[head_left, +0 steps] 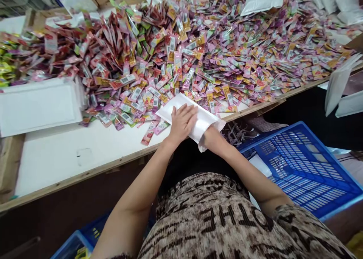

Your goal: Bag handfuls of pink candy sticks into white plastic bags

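A white plastic pouch (pixel 202 117) lies at a slant over the table's front edge, close to my body. My left hand (pixel 183 123) rests flat on its upper face, fingers stretched out. Through the pouch's open end at the lower right goes my right hand (pixel 211 140); its fingers are inside and hidden, so I cannot tell what they hold. Small printed sachets (pixel 150 96) in pink, purple, orange and green are heaped just beyond the pouch. A few sachets (pixel 150 132) lie loose by my left wrist.
A stack of white pouches (pixel 39 106) lies at the left. Another white pouch (pixel 263 0) rests on the far sachets. A blue crate (pixel 306 168) stands low at the right. A wooden rim (pixel 85 172) edges the table. Parts of other people show at the far side and right.
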Demonstrator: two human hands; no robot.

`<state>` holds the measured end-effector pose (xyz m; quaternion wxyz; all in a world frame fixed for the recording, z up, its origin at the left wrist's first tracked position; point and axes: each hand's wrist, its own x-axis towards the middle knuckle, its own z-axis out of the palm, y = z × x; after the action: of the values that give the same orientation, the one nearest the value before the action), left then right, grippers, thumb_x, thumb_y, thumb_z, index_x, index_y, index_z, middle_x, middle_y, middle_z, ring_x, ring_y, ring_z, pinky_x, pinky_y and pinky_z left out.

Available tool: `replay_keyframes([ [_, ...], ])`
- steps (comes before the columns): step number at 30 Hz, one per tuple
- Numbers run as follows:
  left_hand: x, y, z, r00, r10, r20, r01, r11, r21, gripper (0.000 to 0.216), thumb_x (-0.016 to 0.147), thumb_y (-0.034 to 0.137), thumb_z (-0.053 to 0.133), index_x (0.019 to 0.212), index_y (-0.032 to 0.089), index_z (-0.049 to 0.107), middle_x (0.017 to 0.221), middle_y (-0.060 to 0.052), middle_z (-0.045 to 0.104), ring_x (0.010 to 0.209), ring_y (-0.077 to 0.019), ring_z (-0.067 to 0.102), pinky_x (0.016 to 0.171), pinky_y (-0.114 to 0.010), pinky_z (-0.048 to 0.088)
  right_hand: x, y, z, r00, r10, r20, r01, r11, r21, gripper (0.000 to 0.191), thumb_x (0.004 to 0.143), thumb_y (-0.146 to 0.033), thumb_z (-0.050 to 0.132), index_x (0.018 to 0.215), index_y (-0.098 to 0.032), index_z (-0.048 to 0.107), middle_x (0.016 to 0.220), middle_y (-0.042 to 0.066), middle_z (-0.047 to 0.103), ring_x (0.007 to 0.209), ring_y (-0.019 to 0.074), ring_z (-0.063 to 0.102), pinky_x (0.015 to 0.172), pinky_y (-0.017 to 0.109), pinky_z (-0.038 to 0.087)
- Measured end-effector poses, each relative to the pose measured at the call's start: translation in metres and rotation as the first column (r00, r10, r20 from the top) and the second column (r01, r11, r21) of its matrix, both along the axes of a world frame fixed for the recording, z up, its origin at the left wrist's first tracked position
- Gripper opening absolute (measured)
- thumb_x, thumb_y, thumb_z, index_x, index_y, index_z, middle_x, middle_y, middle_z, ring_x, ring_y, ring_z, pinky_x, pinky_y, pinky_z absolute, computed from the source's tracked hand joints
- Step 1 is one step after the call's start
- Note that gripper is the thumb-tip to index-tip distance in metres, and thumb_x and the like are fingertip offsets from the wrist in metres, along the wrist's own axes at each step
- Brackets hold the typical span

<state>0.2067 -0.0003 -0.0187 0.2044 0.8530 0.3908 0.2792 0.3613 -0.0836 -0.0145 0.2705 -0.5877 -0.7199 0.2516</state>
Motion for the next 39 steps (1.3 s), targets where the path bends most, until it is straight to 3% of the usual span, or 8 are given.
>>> replay_keyframes([
  [7, 0.006, -0.008, -0.007, 0.978, -0.154, -0.142, 0.168, 0.982, 0.090, 0.031, 0.095, 0.034, 0.052, 0.122, 0.028, 0.066, 0.148, -0.008, 0.052, 0.146, -0.0321, 0.033, 0.119, -0.063, 0.001, 0.061, -0.043, 0.007, 0.982, -0.162, -0.097, 0.182, 0.945, 0.271, 0.025, 0.095, -0.019, 0.049, 0.097, -0.023, 0.074, 0.094, 0.008, 0.073, 0.092, 0.0218, 0.066, 0.088, 0.038, 0.052],
  [11, -0.019, -0.049, -0.002, 0.974, 0.145, 0.171, -0.142, 0.989, -0.032, 0.022, 0.095, 0.033, 0.052, 0.101, 0.021, 0.069, 0.110, -0.012, 0.070, 0.114, -0.0263, 0.060, 0.110, -0.049, 0.036, 0.050, -0.035, 0.015, 0.996, 0.051, -0.077, -0.031, 0.971, 0.237, 0.022, 0.092, -0.017, 0.054, 0.098, -0.024, 0.075, 0.095, 0.006, 0.072, 0.095, 0.0219, 0.065, 0.091, 0.039, 0.050],
  [14, -0.025, -0.089, -0.005, 0.802, 0.504, 0.321, -0.311, 0.810, -0.497, 0.030, 0.090, 0.048, 0.058, 0.086, 0.019, 0.066, 0.080, -0.006, 0.068, 0.081, -0.0206, 0.065, 0.084, -0.036, 0.051, 0.035, -0.033, 0.012, 0.981, 0.165, -0.106, -0.142, 0.971, 0.192, 0.020, 0.091, -0.017, 0.057, 0.097, -0.024, 0.075, 0.092, 0.006, 0.072, 0.091, 0.0212, 0.064, 0.085, 0.037, 0.051],
  [17, -0.015, -0.107, -0.007, 0.684, 0.644, 0.343, -0.037, 0.500, -0.865, 0.040, 0.074, 0.055, 0.074, 0.077, 0.017, 0.065, 0.070, -0.003, 0.066, 0.066, -0.0168, 0.064, 0.069, -0.031, 0.052, 0.022, -0.035, 0.003, 0.960, 0.260, -0.108, -0.240, 0.956, 0.167, 0.020, 0.090, -0.015, 0.058, 0.098, -0.023, 0.075, 0.093, 0.006, 0.071, 0.093, 0.0206, 0.064, 0.085, 0.035, 0.051],
  [24, -0.034, -0.107, 0.007, 0.488, 0.809, 0.326, 0.293, 0.200, -0.935, 0.043, 0.052, 0.034, 0.091, 0.071, 0.015, 0.058, 0.065, -0.001, 0.066, 0.057, -0.0134, 0.063, 0.064, -0.029, 0.053, -0.016, -0.045, 0.006, 0.908, 0.362, -0.212, -0.326, 0.927, 0.184, 0.019, 0.093, -0.022, 0.057, 0.091, -0.025, 0.075, 0.093, 0.005, 0.065, 0.087, 0.0170, 0.064, 0.079, 0.031, 0.052],
  [30, -0.070, -0.121, 0.004, 0.523, 0.758, 0.389, 0.109, 0.393, -0.913, 0.043, 0.058, 0.036, 0.088, 0.083, 0.017, 0.058, 0.063, 0.002, 0.065, 0.056, -0.0106, 0.059, 0.061, -0.024, 0.050, 0.059, -0.079, 0.034, 0.771, -0.069, -0.633, 0.148, 0.986, 0.073, 0.007, 0.085, -0.031, 0.068, 0.085, -0.025, 0.066, 0.085, 0.004, 0.070, 0.081, 0.0199, 0.068, 0.076, 0.036, 0.056],
  [33, -0.089, -0.122, -0.004, 0.677, 0.605, 0.419, -0.069, 0.620, -0.782, 0.038, 0.075, 0.041, 0.076, 0.103, 0.020, 0.060, 0.070, 0.000, 0.069, 0.065, -0.0156, 0.065, 0.070, -0.030, 0.054, 0.145, -0.094, 0.006, 0.626, -0.361, -0.691, 0.554, 0.830, 0.069, 0.017, 0.073, -0.029, 0.075, 0.084, -0.026, 0.062, 0.077, 0.001, 0.068, 0.069, 0.0181, 0.065, 0.071, 0.035, 0.054],
  [39, -0.106, -0.098, -0.014, 0.994, 0.077, 0.083, -0.085, 0.991, 0.102, 0.044, 0.083, 0.027, 0.066, 0.127, 0.021, 0.062, 0.137, -0.016, 0.061, 0.135, -0.0321, 0.050, 0.114, -0.055, 0.034, 0.164, -0.084, -0.034, 0.888, -0.450, -0.099, 0.449, 0.893, -0.033, 0.013, 0.072, -0.034, 0.072, 0.070, -0.021, 0.069, 0.077, 0.008, 0.071, 0.077, 0.0228, 0.065, 0.085, 0.041, 0.053],
])
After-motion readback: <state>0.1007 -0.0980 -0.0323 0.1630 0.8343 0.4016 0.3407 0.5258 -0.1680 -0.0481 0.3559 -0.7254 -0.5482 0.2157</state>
